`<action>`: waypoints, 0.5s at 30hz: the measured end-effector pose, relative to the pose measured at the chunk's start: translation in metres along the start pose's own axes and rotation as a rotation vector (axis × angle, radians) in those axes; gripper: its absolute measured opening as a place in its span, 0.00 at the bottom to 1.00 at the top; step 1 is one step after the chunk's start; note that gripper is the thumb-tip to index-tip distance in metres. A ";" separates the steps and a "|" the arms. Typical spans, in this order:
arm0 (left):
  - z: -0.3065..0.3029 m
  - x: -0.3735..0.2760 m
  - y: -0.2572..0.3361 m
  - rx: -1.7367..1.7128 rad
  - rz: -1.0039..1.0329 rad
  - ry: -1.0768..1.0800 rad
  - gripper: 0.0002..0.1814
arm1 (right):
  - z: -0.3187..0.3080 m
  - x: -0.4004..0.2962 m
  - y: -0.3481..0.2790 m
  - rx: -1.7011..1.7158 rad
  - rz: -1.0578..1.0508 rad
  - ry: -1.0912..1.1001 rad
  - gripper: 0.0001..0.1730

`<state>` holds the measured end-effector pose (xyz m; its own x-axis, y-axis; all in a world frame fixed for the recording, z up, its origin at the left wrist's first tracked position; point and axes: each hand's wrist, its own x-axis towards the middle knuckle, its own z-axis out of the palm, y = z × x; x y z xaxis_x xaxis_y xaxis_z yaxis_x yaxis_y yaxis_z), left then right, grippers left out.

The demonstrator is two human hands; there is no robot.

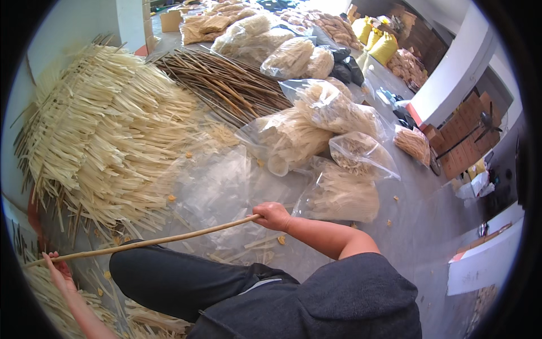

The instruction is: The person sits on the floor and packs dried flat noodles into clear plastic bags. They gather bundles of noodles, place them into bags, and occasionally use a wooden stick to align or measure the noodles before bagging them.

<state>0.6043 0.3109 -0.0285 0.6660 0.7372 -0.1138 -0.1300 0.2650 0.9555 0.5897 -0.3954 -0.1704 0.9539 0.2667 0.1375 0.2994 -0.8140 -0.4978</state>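
Observation:
A long, slightly curved wooden stick (169,240) runs across in front of me, passing over my bent knee (144,271) in dark trousers. Its right end sits inside the closed fist of my right hand (272,216). Near the far left end, my left hand (61,271) has the stick between thumb and fingers, palm partly turned up. No strips hang from this stick. Below my left forearm lie loose pale flat strips (156,315). Left of the stick's middle rises a big heap of pale strips (110,127), layered over rods whose ends poke out.
A pile of bare brown sticks (228,84) lies beyond the heap. Clear plastic bags of strips (292,135) crowd the middle floor, near a flat plastic sheet (211,190). At right stand a white pillar (453,72), stacked cartons (470,131) and a fan (489,120).

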 end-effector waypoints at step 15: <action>0.128 -0.146 0.012 0.280 -0.063 -0.404 0.22 | 0.075 -0.043 -0.070 0.850 0.395 -0.073 0.15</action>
<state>0.5990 0.1266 0.0340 0.9050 0.4104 -0.1121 0.0852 0.0833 0.9929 0.5255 -0.3109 -0.2058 0.9709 0.1069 -0.2142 -0.1885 -0.2102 -0.9593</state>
